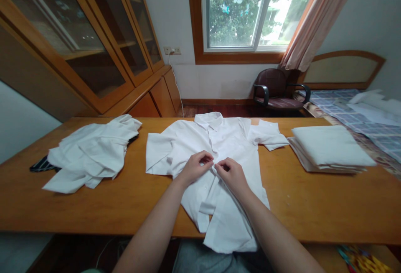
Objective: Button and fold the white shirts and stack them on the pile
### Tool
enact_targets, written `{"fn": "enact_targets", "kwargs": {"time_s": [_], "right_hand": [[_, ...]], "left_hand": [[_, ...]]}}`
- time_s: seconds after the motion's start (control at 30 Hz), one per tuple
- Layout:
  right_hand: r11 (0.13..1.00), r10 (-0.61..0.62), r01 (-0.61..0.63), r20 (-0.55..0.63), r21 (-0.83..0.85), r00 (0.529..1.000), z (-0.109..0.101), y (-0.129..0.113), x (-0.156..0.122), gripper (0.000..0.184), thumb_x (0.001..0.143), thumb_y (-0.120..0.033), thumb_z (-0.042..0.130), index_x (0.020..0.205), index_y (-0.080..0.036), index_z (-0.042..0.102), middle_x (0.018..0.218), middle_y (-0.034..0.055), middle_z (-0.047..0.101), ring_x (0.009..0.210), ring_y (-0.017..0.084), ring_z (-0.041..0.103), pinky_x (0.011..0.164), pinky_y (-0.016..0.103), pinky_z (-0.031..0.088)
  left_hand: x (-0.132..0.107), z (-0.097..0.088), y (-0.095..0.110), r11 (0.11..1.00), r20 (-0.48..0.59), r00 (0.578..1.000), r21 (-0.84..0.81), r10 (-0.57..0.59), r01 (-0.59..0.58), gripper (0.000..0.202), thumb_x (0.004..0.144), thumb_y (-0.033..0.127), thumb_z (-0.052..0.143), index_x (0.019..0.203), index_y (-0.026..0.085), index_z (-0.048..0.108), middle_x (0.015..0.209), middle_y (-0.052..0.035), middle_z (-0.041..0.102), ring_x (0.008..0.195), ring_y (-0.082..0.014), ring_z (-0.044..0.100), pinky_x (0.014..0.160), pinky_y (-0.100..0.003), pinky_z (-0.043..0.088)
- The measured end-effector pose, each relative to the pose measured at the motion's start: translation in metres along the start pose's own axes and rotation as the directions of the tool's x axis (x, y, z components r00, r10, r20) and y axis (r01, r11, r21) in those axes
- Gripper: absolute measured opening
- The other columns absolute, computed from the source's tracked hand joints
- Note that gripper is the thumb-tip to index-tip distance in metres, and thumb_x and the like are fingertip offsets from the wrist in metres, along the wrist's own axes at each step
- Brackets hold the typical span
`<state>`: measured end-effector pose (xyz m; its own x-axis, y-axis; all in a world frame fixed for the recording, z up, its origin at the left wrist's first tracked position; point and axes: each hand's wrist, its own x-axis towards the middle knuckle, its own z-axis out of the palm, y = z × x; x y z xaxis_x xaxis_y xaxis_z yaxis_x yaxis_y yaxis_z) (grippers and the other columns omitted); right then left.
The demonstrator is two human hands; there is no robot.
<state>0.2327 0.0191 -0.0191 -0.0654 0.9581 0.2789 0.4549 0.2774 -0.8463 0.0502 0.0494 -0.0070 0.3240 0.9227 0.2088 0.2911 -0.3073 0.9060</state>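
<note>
Hands meet over the middle of a white shirt (219, 139) that lies front-up at the centre of the table (313, 197) — collar toward the far edge, short sleeves spread to either side, hem hanging over the near edge. The left hand (194, 167) has its fingers curled and nips the front edge of the shirt between thumb and fingertips. The right hand (232, 174) pinches the facing edge in the same way, just beside the left, so that the 2 sets of fingertips nearly touch. Whether a button sits between them is too small to tell. Below the hands the 2 front panels fall apart and lie rumpled.

To the left of the shirt, apart from it, sits a loose heap (90, 151) of white garments, with a dark striped cloth (42, 165) poking out from under its left side. To the right lies a neat folded stack (328, 147) of white cloth, near the right sleeve but not touching it.

Beyond the table stand a glass-fronted wooden cabinet (94, 43) on the left, a window (250, 9) with a pink curtain (313, 18) drawn to its right, and a dark chair (277, 89) below it — next to a bed (360, 114) with a checked cover.
</note>
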Motion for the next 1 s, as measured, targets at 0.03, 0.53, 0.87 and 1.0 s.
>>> {"fn": "enact_targets", "kwargs": {"time_s": [0.03, 0.53, 0.87, 1.0], "right_hand": [[1.000, -0.002, 0.002, 0.002, 0.000, 1.000, 0.0002, 0.0006, 0.0000, 0.017, 0.084, -0.030, 0.063, 0.072, -0.020, 0.067, 0.068, 0.0012, 0.063, 0.065, 0.016, 0.058, 0.062, 0.026, 0.042], [1.000, 0.000, 0.000, -0.004, 0.005, 1.000, -0.0004, 0.0018, 0.0005, 0.017, 0.084, -0.031, 0.063, 0.072, -0.020, 0.066, 0.068, 0.0005, 0.063, 0.064, 0.015, 0.057, 0.062, 0.026, 0.042], [1.000, 0.015, -0.015, 0.004, 0.020, 1.000, -0.0016, -0.0008, 0.0006, 0.019, 0.085, -0.034, 0.062, 0.072, -0.020, 0.066, 0.069, 0.0017, 0.063, 0.066, 0.016, 0.057, 0.063, 0.027, 0.042], [1.000, 0.010, -0.010, 0.001, 0.020, 1.000, -0.0013, -0.0005, 0.0008, 0.020, 0.085, -0.034, 0.061, 0.072, -0.020, 0.066, 0.069, 0.0016, 0.063, 0.065, 0.016, 0.057, 0.062, 0.027, 0.042]], "left_hand": [[0.0000, 0.0002, 0.0000, 1.000, -0.003, 1.000, -0.001, -0.002, 0.002, 0.010, 0.082, 0.022, 0.065, 0.091, 0.017, 0.065, 0.084, -0.0018, 0.068, 0.079, -0.0143, 0.064, 0.075, -0.025, 0.051], [0.0000, 0.0010, 0.0041, 0.999, -0.017, 0.999, -0.020, -0.027, 0.027, 0.014, 0.080, 0.021, 0.065, 0.093, 0.017, 0.064, 0.081, -0.0008, 0.067, 0.078, -0.0136, 0.064, 0.074, -0.024, 0.052], [0.0004, 0.0006, 0.0053, 0.999, -0.023, 0.999, -0.023, -0.026, 0.025, 0.015, 0.079, 0.022, 0.065, 0.093, 0.017, 0.064, 0.081, -0.0010, 0.067, 0.078, -0.0140, 0.064, 0.074, -0.025, 0.052], [0.0004, 0.0010, 0.0032, 1.000, -0.029, 0.999, -0.022, -0.022, 0.022, 0.015, 0.079, 0.021, 0.066, 0.093, 0.017, 0.064, 0.082, -0.0011, 0.067, 0.078, -0.0137, 0.064, 0.074, -0.025, 0.052]]}}
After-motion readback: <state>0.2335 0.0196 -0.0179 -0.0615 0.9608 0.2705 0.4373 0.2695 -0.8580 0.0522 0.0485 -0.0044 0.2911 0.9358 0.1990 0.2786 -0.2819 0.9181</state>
